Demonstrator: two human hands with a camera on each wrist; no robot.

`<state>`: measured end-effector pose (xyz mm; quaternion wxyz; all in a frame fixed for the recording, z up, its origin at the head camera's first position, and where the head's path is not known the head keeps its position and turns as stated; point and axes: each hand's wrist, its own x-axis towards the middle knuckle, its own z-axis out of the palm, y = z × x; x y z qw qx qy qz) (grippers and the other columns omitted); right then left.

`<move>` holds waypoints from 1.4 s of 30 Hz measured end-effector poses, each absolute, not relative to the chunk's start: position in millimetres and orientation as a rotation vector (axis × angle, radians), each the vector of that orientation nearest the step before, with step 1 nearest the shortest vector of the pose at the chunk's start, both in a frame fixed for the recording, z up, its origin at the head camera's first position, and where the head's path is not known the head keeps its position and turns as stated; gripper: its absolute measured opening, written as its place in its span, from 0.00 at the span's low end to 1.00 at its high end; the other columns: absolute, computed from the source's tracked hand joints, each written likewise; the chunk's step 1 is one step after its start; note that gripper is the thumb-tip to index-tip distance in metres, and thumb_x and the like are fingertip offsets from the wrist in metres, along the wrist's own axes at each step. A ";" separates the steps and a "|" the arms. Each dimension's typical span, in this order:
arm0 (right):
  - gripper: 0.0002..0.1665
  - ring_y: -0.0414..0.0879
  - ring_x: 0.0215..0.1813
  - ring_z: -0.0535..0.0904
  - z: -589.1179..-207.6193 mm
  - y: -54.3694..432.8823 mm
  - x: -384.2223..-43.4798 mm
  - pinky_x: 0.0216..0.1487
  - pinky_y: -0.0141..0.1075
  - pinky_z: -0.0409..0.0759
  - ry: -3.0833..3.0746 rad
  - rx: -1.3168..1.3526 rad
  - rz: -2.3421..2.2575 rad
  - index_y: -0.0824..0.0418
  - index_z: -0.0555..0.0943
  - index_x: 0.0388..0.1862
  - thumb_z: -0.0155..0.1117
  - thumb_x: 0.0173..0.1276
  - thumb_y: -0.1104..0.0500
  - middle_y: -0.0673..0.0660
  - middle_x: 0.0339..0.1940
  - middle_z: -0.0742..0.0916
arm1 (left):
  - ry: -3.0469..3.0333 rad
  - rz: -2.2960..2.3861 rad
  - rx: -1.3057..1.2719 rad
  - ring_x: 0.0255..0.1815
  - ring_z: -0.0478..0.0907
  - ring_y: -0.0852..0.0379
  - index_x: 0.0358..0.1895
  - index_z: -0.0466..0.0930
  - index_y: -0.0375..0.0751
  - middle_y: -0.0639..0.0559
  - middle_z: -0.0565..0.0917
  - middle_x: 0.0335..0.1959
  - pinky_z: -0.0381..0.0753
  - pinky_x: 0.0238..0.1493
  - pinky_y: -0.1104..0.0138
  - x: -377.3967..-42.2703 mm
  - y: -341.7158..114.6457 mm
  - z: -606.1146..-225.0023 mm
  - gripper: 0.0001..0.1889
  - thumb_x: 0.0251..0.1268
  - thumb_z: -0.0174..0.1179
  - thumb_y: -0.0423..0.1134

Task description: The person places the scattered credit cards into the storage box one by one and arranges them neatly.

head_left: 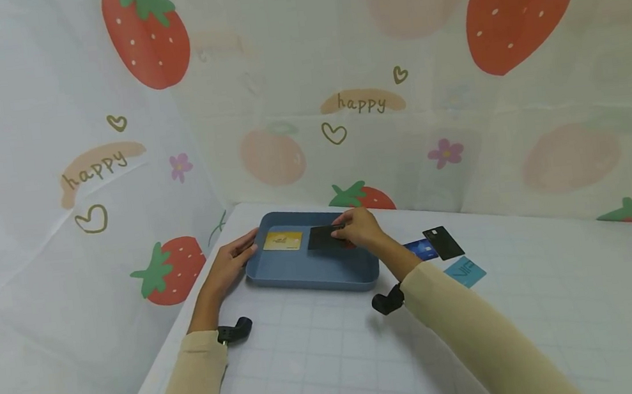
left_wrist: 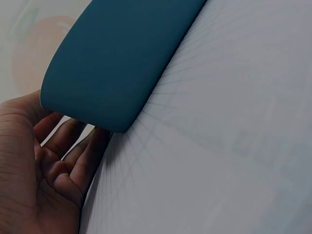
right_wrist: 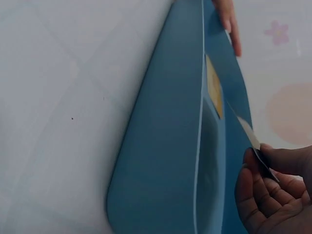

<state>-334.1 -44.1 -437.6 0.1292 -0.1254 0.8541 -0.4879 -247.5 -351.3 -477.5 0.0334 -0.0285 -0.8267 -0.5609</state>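
Note:
A blue tray [head_left: 313, 281] rests on the table. My left hand [head_left: 228, 267] holds its left end; in the left wrist view the thumb reaches the rim and the fingers lie against the outer wall. Inside the tray, on the left, lies a gold card [head_left: 283, 241]. Over the tray's middle my right hand [head_left: 358, 228] pinches a black card [head_left: 323, 238] between thumb and fingers. The right wrist view shows this card [right_wrist: 248, 131] nearly edge-on and tilted, next to the gold card [right_wrist: 213, 87].
Right of the tray lie a dark blue card [head_left: 422, 249], another black card [head_left: 444, 242] and a light blue card marked VIP [head_left: 466, 272]. A white tablecloth [head_left: 322, 363] with a faint grid covers the table. Behind it hangs a strawberry-print curtain [head_left: 294, 96].

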 end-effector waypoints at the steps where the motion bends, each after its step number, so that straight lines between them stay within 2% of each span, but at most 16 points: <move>1: 0.17 0.46 0.25 0.85 -438.0 -45.1 -334.9 0.33 0.39 0.87 2.478 -0.358 -1.419 0.68 0.86 0.53 0.73 0.66 0.64 0.59 0.28 0.87 | -2.545 -1.724 -0.086 0.77 0.63 0.47 0.76 0.66 0.36 0.42 0.68 0.75 0.65 0.74 0.53 -247.4 -351.4 -477.5 0.27 0.78 0.56 0.36; 8: 0.16 0.48 0.26 0.86 -444.6 -51.2 -340.8 0.32 0.39 0.88 2.513 -0.385 -1.389 0.69 0.86 0.51 0.73 0.65 0.65 0.63 0.30 0.88 | -2.538 -1.754 -0.066 0.77 0.62 0.48 0.76 0.65 0.37 0.42 0.68 0.75 0.64 0.74 0.54 -252.5 -354.7 -484.9 0.27 0.79 0.55 0.36; 16: 0.14 0.46 0.23 0.85 -454.8 -58.2 -344.8 0.26 0.33 0.85 2.609 -0.368 -1.306 0.69 0.87 0.47 0.74 0.63 0.66 0.68 0.44 0.89 | -2.506 -1.770 -0.049 0.78 0.61 0.52 0.77 0.66 0.46 0.49 0.68 0.76 0.62 0.76 0.54 -267.6 -365.0 -513.5 0.27 0.79 0.56 0.42; 24: 0.15 0.45 0.20 0.84 -458.2 -61.6 -345.9 0.23 0.33 0.83 2.640 -0.362 -1.310 0.71 0.86 0.48 0.74 0.64 0.66 0.68 0.39 0.89 | -2.479 -1.754 -0.120 0.76 0.65 0.54 0.75 0.69 0.46 0.50 0.70 0.74 0.66 0.73 0.56 -267.0 -366.9 -513.7 0.26 0.78 0.57 0.40; 36: 0.15 0.42 0.18 0.82 -463.9 -70.0 -350.4 0.22 0.31 0.83 2.651 -0.308 -1.292 0.71 0.86 0.47 0.76 0.62 0.66 0.68 0.40 0.89 | -2.511 -1.726 -0.111 0.76 0.65 0.53 0.75 0.69 0.48 0.51 0.70 0.75 0.67 0.73 0.54 -265.6 -368.4 -511.2 0.26 0.78 0.57 0.41; 42: 0.14 0.43 0.19 0.83 -464.4 -74.4 -350.7 0.22 0.31 0.83 2.652 -0.297 -1.300 0.72 0.86 0.45 0.76 0.62 0.66 0.70 0.44 0.88 | -2.509 -1.722 -0.111 0.76 0.65 0.51 0.75 0.69 0.48 0.50 0.70 0.75 0.67 0.73 0.53 -266.0 -368.8 -512.0 0.26 0.78 0.57 0.40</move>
